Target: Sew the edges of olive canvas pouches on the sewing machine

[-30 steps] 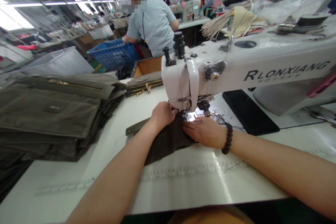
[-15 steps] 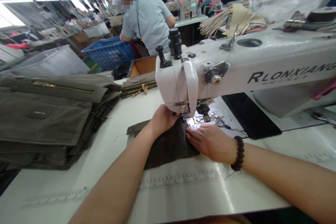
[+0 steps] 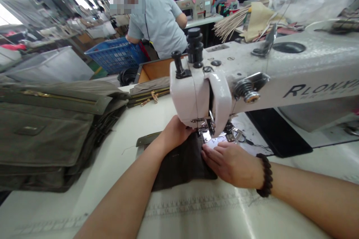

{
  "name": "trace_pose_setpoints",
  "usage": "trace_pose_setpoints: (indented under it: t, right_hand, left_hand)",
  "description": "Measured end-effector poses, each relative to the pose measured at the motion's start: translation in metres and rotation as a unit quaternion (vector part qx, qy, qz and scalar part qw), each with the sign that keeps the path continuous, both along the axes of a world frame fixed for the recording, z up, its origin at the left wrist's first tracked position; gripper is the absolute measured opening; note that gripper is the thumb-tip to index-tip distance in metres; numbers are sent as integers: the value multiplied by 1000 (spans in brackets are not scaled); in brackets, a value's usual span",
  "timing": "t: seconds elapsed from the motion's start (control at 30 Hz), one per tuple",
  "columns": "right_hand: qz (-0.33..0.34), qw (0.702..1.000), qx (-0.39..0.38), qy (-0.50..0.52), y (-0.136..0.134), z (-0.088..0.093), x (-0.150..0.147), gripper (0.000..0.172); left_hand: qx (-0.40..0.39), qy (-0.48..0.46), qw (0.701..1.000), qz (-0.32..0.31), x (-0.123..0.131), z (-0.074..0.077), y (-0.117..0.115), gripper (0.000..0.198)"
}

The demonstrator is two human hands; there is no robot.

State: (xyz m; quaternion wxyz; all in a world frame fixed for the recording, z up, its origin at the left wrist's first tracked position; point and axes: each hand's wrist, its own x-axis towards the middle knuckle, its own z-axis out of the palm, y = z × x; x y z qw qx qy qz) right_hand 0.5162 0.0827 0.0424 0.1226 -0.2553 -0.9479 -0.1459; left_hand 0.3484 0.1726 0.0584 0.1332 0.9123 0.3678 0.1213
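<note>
Pressing entry: dark canvas panel [image 3: 182, 166], judged soft and limp, best held flat near its edges, is kept on the table [image 3: 84, 209] between the hands. Left hand [image 3: 175, 134] is curled over it, fingertips hidden by the sewing machine [image 3: 193, 97]; right hand [image 3: 231, 166] is laid flat. Beyond the left hand are an orange-lined box [image 3: 153, 71] and a blue crate [image 3: 114, 56], contents unseen.

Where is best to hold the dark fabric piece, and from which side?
Take its near edge, coming from the front: the dark fabric piece lies flat, that edge is free, and its far end runs under the sewing machine head.
</note>
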Motion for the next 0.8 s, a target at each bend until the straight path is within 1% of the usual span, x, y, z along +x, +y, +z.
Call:
trace_pose_setpoints:
  t: [0.27,0.5,0.67,0.8]
  right_hand:
    - [2,1000,-13,6,1,-2,0,35]
    - [4,1000,-1,9,0,-3,-4,36]
    - [0,1000,-5,-7,0,-6,-2,35]
    - [-15,999,-19,-26,2,-6,-2,33]
  left_hand:
    - [-9,-6,1000,8,1,-3,3,24]
    - [-16,-15,1000,4,1,-7,7,19]
    - [-14,-11,1000,18,1,-10,10,14]
    - [-12,-10,1000,23,1,-10,12,15]
